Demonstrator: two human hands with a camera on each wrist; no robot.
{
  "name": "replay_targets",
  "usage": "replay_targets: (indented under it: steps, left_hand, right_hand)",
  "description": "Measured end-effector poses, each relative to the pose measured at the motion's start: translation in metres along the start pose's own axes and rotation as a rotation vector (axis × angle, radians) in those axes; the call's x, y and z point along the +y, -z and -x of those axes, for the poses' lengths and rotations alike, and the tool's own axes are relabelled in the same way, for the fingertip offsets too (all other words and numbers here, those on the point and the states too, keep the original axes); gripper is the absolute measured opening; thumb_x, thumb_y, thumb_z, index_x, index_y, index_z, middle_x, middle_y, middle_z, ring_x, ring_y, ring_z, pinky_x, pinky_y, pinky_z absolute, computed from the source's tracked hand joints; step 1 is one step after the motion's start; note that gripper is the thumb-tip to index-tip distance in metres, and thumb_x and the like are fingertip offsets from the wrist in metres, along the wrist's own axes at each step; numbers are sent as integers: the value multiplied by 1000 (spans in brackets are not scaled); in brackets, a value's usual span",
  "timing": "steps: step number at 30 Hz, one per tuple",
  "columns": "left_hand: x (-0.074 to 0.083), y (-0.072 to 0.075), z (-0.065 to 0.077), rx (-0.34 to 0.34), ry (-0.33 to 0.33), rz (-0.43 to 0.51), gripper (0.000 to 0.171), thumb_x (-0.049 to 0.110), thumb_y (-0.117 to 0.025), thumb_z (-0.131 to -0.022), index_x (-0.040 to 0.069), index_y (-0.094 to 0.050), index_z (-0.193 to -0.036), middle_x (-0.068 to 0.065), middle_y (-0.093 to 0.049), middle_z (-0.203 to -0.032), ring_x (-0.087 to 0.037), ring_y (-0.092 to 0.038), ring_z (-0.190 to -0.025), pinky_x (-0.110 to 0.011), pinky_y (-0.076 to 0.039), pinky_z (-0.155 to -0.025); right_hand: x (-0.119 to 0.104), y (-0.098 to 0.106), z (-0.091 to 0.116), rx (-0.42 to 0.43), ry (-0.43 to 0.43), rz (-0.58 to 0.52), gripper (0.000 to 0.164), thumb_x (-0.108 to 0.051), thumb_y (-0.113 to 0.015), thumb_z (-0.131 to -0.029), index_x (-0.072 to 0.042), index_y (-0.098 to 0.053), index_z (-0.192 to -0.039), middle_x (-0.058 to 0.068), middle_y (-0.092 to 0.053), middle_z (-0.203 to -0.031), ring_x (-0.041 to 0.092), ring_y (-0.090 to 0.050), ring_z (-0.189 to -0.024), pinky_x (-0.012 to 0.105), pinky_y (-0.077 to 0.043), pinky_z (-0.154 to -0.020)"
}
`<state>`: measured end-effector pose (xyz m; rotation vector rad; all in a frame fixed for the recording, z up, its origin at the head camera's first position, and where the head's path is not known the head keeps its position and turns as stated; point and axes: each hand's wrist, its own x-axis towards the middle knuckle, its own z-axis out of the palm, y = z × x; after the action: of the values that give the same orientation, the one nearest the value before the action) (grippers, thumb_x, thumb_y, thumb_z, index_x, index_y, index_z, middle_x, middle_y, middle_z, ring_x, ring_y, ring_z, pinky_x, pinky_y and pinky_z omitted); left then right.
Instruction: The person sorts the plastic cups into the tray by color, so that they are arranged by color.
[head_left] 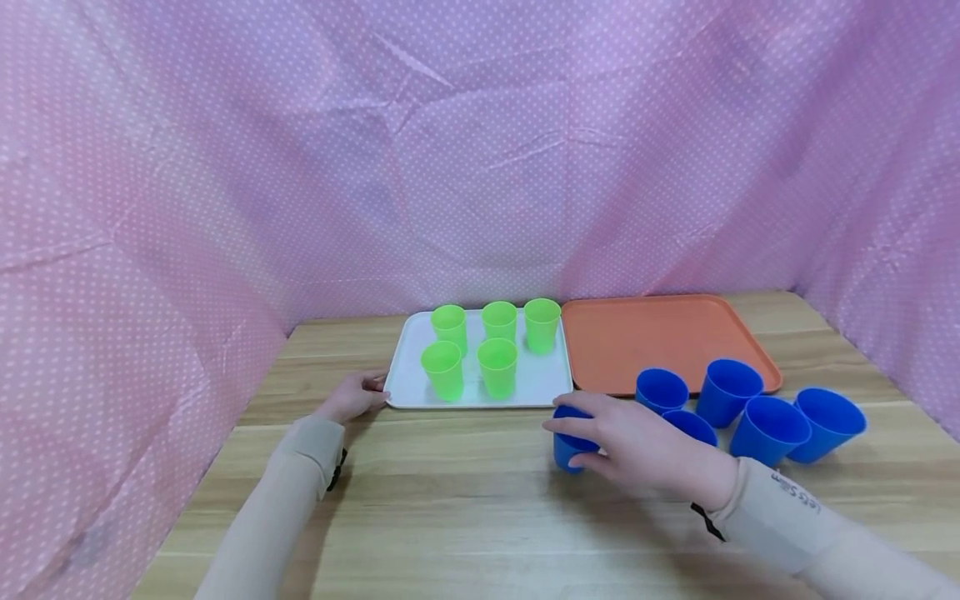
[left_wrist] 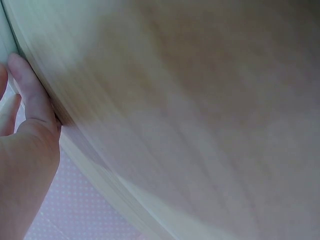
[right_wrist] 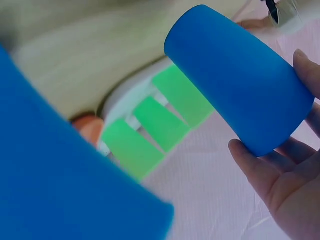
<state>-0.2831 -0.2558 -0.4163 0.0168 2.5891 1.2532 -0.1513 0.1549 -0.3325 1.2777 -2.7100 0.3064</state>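
Note:
My right hand (head_left: 637, 442) is around a blue cup (head_left: 572, 458), fingers on its far side and thumb on the near side. In the right wrist view the held cup (right_wrist: 235, 80) sits between thumb and fingers, hand at its wider end. My left hand (head_left: 356, 396) is at the front left corner of the white tray (head_left: 408, 375), fingertips touching its edge. In the left wrist view the thumb (left_wrist: 35, 92) lies extended along that edge. Several light green cups (head_left: 442, 375) stand upright on this tray in two rows.
An orange tray (head_left: 652, 333) lies right beside the white one. In front of it several blue cups (head_left: 768, 429) stand close together, right of and partly behind my right hand. The wooden table (head_left: 450, 500) ends at a pink dotted cloth (head_left: 480, 192) behind and at the sides.

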Motion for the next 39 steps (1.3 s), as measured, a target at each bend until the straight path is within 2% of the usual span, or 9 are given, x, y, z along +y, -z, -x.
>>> replay_targets:
  steps: [9, 13, 17, 20, 27, 36, 39]
  left_hand:
    - [5, -1, 4, 18, 20, -4, 54, 0, -59, -90, -3, -41, -140, -13, -55, -103, -13, -52, -87, -17, -46, -71]
    - [4, -1, 3, 13, 15, 6, 54, 0, -59, -90, -3, -40, -141, -12, -54, -101, -11, -51, -84, -16, -46, -69]
    - [5, 0, 2, 9, 6, 19, 55, -1, -58, -89, -4, -39, -141, -12, -53, -100, -11, -51, -83, -16, -46, -69]
    - [5, 0, 4, 13, 12, 36, 55, -2, -59, -89, -5, -39, -140, -11, -53, -99, -11, -50, -83, -15, -46, -68]
    - [6, -1, 6, 21, 29, 26, 54, 0, -60, -89, -3, -41, -140, -11, -53, -101, -13, -51, -86, -16, -46, -69]
    - [6, -3, 5, 36, 22, -1, 53, 2, -62, -89, -1, -44, -139, -12, -55, -101, -13, -52, -86, -16, -47, -70]
    - [6, -1, 7, 35, 12, -33, 53, 3, -60, -90, -4, -42, -139, -13, -55, -102, -16, -51, -89, -18, -45, -72]
  right_hand:
    - [20, 29, -9, 139, 28, 91, 51, -25, -81, -74, -17, -65, -122, 13, -61, -119, 25, -62, -101, 37, -55, -78]
    - [32, 43, -15, 178, 32, 116, 51, -22, -82, -72, -13, -66, -119, 12, -62, -114, 25, -61, -98, 38, -55, -78]
    - [47, 55, -22, 192, -2, 132, 50, -20, -82, -72, -8, -66, -118, 16, -62, -114, 28, -63, -96, 41, -55, -78]
    - [61, 65, -29, 175, -57, 137, 50, -19, -82, -73, -7, -65, -118, 16, -61, -113, 29, -62, -94, 43, -54, -78]
    - [97, 82, -44, 74, -200, 151, 50, -18, -78, -78, -9, -61, -124, 18, -57, -118, 36, -59, -102, 51, -50, -85]
    - [143, 69, -54, 15, -271, 121, 49, -15, -76, -79, -5, -60, -124, 19, -55, -118, 38, -56, -105, 53, -47, -89]
    - [153, 63, -57, 6, -290, 101, 48, -16, -75, -80, -4, -59, -125, 22, -55, -120, 40, -55, -107, 54, -46, -90]
